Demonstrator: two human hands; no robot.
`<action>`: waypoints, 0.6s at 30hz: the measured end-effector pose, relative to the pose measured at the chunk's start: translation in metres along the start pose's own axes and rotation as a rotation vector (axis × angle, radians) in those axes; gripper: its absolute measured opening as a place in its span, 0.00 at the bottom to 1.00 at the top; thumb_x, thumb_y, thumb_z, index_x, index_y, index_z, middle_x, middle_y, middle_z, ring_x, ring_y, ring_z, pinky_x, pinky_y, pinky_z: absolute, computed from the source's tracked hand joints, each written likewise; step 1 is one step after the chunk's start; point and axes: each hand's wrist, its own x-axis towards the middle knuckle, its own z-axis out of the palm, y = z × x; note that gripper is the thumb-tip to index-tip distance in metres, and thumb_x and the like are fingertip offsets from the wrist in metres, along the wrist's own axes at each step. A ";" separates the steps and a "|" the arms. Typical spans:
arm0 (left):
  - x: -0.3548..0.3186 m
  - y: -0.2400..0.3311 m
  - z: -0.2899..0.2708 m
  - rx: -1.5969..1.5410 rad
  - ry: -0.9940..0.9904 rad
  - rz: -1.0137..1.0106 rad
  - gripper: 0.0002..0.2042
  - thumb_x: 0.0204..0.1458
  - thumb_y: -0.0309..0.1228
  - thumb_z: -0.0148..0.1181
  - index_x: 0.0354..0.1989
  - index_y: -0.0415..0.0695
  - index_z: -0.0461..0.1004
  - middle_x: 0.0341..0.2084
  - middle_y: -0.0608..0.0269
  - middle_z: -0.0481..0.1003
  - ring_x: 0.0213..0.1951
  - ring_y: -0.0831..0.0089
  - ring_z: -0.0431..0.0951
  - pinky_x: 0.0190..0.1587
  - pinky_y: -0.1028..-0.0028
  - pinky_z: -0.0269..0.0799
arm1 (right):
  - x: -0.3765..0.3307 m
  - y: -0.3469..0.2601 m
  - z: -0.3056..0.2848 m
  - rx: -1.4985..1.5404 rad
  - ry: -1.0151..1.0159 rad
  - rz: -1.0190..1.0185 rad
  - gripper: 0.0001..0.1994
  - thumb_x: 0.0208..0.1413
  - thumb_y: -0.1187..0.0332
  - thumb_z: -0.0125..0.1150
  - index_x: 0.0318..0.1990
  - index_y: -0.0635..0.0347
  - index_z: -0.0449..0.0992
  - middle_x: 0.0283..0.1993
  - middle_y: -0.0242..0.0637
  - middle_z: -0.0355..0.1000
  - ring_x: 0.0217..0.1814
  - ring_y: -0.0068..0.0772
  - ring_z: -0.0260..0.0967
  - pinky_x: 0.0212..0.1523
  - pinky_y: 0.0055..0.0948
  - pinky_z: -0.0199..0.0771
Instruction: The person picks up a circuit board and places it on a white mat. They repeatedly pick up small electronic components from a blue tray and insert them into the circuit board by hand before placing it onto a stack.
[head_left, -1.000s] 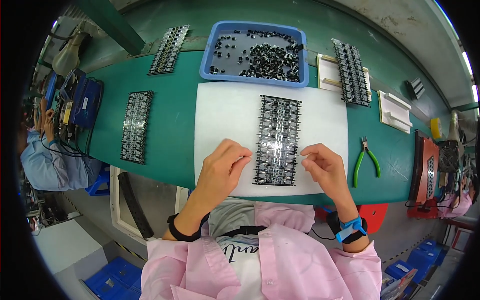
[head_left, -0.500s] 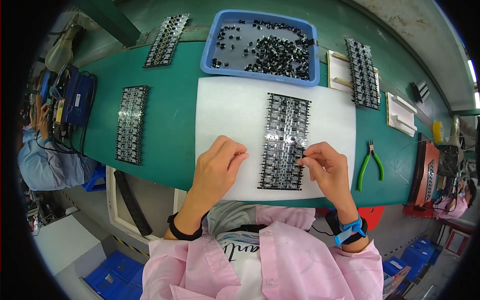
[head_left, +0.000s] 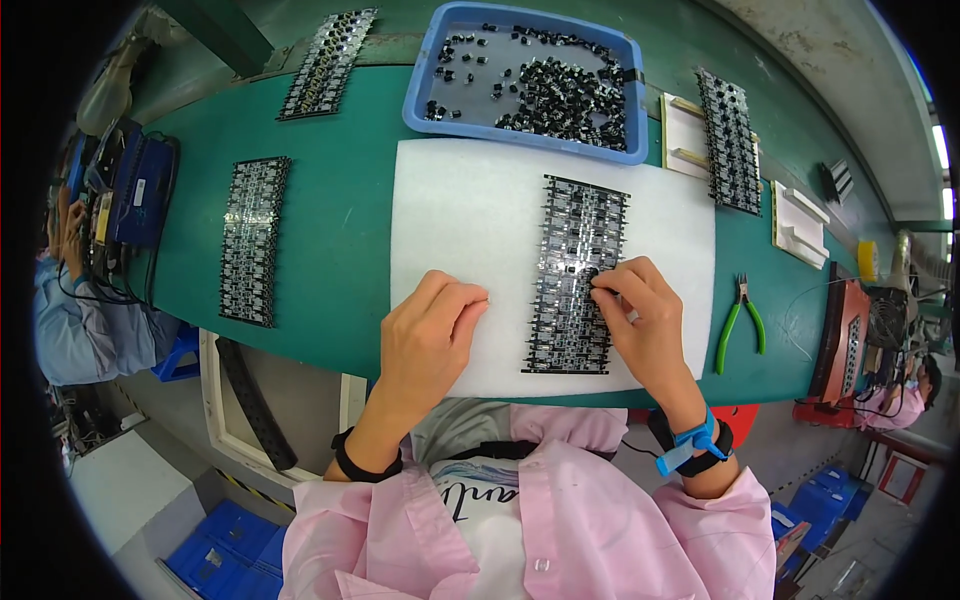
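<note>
A dark circuit board panel [head_left: 572, 235] crowded with small parts lies lengthwise on a white foam sheet [head_left: 455, 205] in front of me. My right hand [head_left: 645, 318] is over the panel's right edge, thumb and fingertips pinched on a small black component [head_left: 591, 279] at about mid-length. To the left of the panel, my left hand [head_left: 428, 330] hovers over the foam with thumb and forefinger pressed together; what they hold, if anything, is too small to make out. Beyond the foam stands a blue tray [head_left: 520, 137] with many loose black components.
Green-handled cutters [head_left: 728, 340] lie right of the foam. Another panel [head_left: 252, 245] lies at left, one [head_left: 328, 65] at far left, one [head_left: 731, 140] on a white fixture [head_left: 682, 150] at right. A second fixture [head_left: 799, 225] sits nearby. Co-workers' sleeves show at both sides.
My right hand has moved up along the panel's right edge, away from me, still pinched. The left hand keeps its pinch beside the panel. The whole view has shifted slightly.
</note>
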 end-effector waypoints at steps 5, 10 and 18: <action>0.000 -0.001 0.001 -0.008 -0.003 -0.005 0.04 0.38 0.21 0.58 0.23 0.41 0.70 0.20 0.64 0.67 0.19 0.69 0.69 0.20 0.75 0.63 | 0.000 0.000 -0.002 -0.039 -0.011 -0.027 0.05 0.40 0.82 0.55 0.28 0.65 0.70 0.26 0.35 0.64 0.21 0.26 0.61 0.21 0.20 0.62; -0.001 -0.001 0.001 -0.010 0.010 0.002 0.04 0.38 0.21 0.58 0.23 0.41 0.70 0.20 0.64 0.66 0.18 0.69 0.69 0.19 0.74 0.62 | -0.001 -0.001 -0.002 -0.208 -0.047 -0.161 0.05 0.41 0.82 0.55 0.27 0.64 0.70 0.25 0.38 0.64 0.21 0.34 0.62 0.21 0.24 0.62; -0.001 -0.002 0.000 0.048 0.005 0.019 0.04 0.38 0.19 0.58 0.23 0.39 0.70 0.20 0.63 0.68 0.18 0.74 0.70 0.17 0.80 0.63 | -0.001 -0.004 -0.004 -0.318 -0.127 -0.147 0.07 0.40 0.83 0.52 0.30 0.64 0.68 0.27 0.41 0.64 0.23 0.42 0.63 0.21 0.30 0.63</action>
